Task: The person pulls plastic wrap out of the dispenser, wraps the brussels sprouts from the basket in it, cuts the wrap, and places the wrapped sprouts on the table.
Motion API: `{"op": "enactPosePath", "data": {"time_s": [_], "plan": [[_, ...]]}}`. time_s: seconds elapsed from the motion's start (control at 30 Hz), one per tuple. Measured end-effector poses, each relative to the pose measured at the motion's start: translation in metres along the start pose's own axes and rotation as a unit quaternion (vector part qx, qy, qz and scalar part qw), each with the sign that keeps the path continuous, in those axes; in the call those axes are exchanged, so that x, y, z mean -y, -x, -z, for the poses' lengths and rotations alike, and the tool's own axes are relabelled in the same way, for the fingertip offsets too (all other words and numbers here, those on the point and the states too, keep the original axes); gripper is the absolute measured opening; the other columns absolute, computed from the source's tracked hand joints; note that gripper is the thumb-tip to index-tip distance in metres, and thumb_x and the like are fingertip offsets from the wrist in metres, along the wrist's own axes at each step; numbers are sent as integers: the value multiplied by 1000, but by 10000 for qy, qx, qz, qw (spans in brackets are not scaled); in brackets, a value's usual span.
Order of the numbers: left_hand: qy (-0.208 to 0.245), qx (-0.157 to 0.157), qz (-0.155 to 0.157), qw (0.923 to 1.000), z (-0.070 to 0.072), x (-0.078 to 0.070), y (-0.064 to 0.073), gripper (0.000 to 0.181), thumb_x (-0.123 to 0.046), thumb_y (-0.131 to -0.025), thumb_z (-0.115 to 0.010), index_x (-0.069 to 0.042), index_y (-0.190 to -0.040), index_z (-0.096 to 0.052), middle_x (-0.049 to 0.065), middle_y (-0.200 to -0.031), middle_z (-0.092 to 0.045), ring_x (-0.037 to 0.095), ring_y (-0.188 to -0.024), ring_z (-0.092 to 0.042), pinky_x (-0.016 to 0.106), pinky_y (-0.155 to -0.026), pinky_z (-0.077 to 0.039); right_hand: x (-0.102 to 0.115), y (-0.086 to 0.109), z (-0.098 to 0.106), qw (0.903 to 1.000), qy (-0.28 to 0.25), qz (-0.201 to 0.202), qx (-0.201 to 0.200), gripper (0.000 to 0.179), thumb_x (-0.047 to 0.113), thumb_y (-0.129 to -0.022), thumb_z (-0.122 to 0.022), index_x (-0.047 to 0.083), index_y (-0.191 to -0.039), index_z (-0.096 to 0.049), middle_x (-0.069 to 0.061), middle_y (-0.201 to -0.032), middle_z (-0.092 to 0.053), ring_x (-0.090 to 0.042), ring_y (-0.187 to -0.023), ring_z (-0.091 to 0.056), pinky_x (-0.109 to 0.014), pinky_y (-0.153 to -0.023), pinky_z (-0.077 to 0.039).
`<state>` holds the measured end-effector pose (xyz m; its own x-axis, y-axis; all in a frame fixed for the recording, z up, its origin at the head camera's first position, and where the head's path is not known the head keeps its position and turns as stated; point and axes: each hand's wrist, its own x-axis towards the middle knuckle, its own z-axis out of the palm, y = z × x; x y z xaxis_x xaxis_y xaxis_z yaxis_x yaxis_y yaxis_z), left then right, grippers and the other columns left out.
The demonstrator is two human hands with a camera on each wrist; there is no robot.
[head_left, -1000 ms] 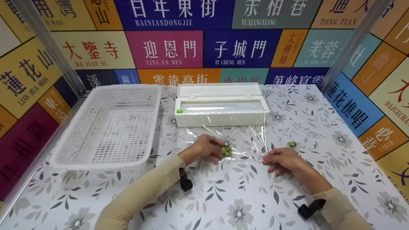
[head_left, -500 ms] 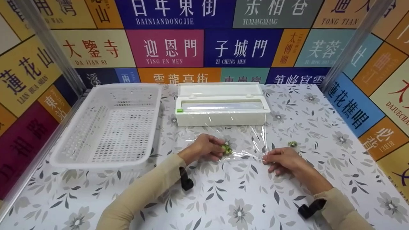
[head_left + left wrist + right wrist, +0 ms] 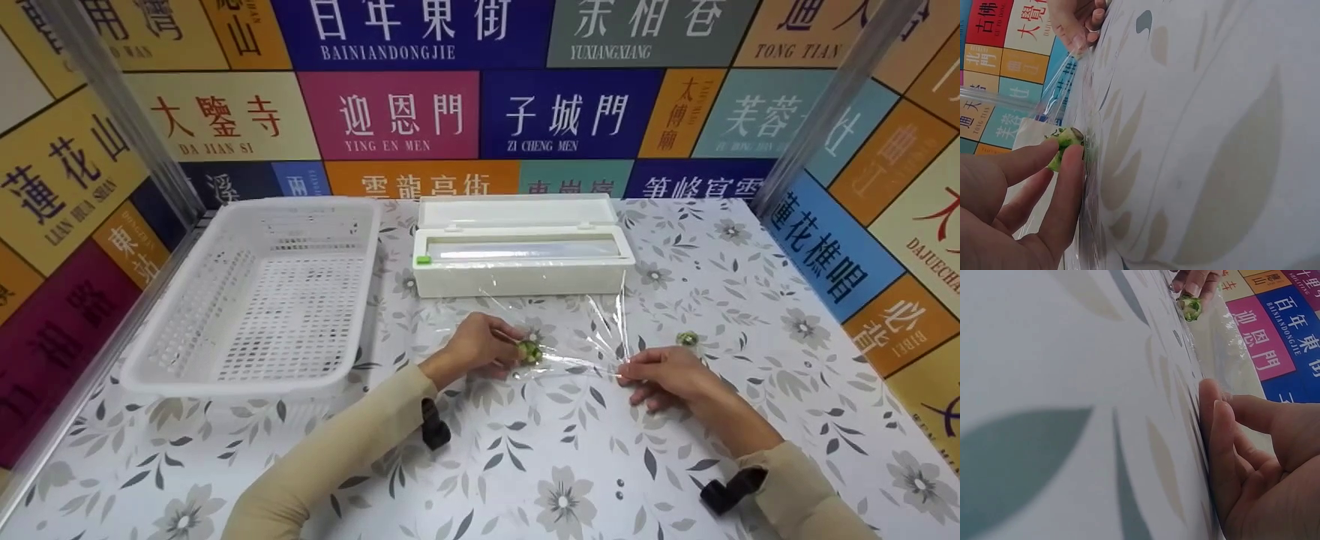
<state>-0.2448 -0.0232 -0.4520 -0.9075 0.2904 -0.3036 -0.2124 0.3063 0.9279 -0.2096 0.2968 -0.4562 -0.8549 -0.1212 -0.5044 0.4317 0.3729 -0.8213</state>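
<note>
Head view: the right hand (image 3: pixel 664 379) pinches a corner of the clear wrap (image 3: pixel 581 362). Left wrist: the left hand (image 3: pixel 1022 211) pinches the green bit (image 3: pixel 1067 135) near the wrap's edge. Right wrist: fingers squeeze together — soft, even pulling should keep wrap flat.

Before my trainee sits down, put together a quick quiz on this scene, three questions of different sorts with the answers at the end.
1. Multiple choice: what does the right hand pinch? A) the basket's rim; B) the edge of the clear film; C) a marker pen.
2. True or false: the lid of the white box stands open.
3. Open question: two green pieces are in view; where is each?

Key:
1. B.
2. True.
3. One green piece is pinched in the left hand; the other green piece lies on the flowered table covering, just beyond the right hand.
</note>
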Motion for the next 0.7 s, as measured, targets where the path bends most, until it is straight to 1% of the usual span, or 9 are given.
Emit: {"op": "enactPosePath", "data": {"time_s": [0.13, 0.27, 0.4, 0.47, 0.57, 0.6, 0.63, 0.7], "plan": [[-70, -139, -162, 9997, 9, 2, 9, 27, 0, -83, -78, -1, -109, -73, 15, -99, -75, 19, -68, -71, 34, -62, -64, 1, 1, 0, 9999, -136, 14, 82, 31, 27, -89, -77, 6, -111, -69, -1, -92, -78, -10, -62, -70, -25, -53, -60], [-161, -320, -498, 9981, 21, 5, 21, 25, -1, -84, -78, 3, -108, -73, 15, -96, -75, 22, -70, -74, 34, -63, -65, 2, 4, 2, 9996, -206, 36, 163, 37, 28, -89, -77, 6, -117, -68, 0, -95, -77, -11, -67, -72, -24, -55, -60], [-518, -619, -792, 9936, 36, 11, 35, 22, 0, -84, -77, 4, -105, -74, 16, -97, -75, 19, -70, -73, 30, -64, -64, 3, 8, 4, 9991, -188, 156, 355, 46, 27, -90, -75, 2, -127, -63, 0, -97, -77, -11, -72, -73, -22, -57, -60], [-652, -748, -839, 9915, 43, 14, 42, 21, 1, -83, -77, 3, -104, -74, 17, -98, -76, 20, -73, -73, 31, -68, -64, 3, 10, 6, 9986, -148, 224, 456, 52, 27, -91, -75, 0, -132, -59, 0, -99, -77, -12, -73, -73, -23, -59, -61], [-1000, -931, -902, 9865, 50, 19, 53, 20, 0, -81, -78, 0, -101, -75, 15, -99, -77, 22, -81, -74, 30, -73, -64, 5, 14, 8, 9980, -45, 303, 549, 59, 28, -92, -73, -3, -138, -52, 1, -100, -76, -13, -76, -74, -24, -60, -61], [-1152, -996, -942, 9838, 52, 21, 56, 19, -1, -80, -79, -2, -99, -75, 14, -99, -77, 21, -83, -74, 27, -73, -63, 6, 15, 9, 9979, 23, 340, 547, 61, 28, -93, -73, -3, -139, -50, 1, -100, -76, -13, -77, -74, -25, -61, -61], [-1289, -1046, -962, 9814, 54, 23, 59, 19, -1, -80, -80, -2, -99, -76, 14, -98, -77, 20, -82, -73, 26, -71, -62, 7, 16, 9, 9981, 81, 356, 505, 62, 28, -93, -73, -4, -140, -49, 2, -100, -76, -13, -77, -74, -25, -61, -61], [-1642, -1144, -1086, 9737, 57, 26, 66, 21, -3, -78, -81, -3, -98, -76, 14, -92, -76, 15, -73, -68, 21, -63, -56, 10, 18, 9, 9979, 276, 456, 369, 63, 28, -93, -72, -5, -141, -48, 3, -99, -75, -13, -77, -74, -26, -61, -61]]}}
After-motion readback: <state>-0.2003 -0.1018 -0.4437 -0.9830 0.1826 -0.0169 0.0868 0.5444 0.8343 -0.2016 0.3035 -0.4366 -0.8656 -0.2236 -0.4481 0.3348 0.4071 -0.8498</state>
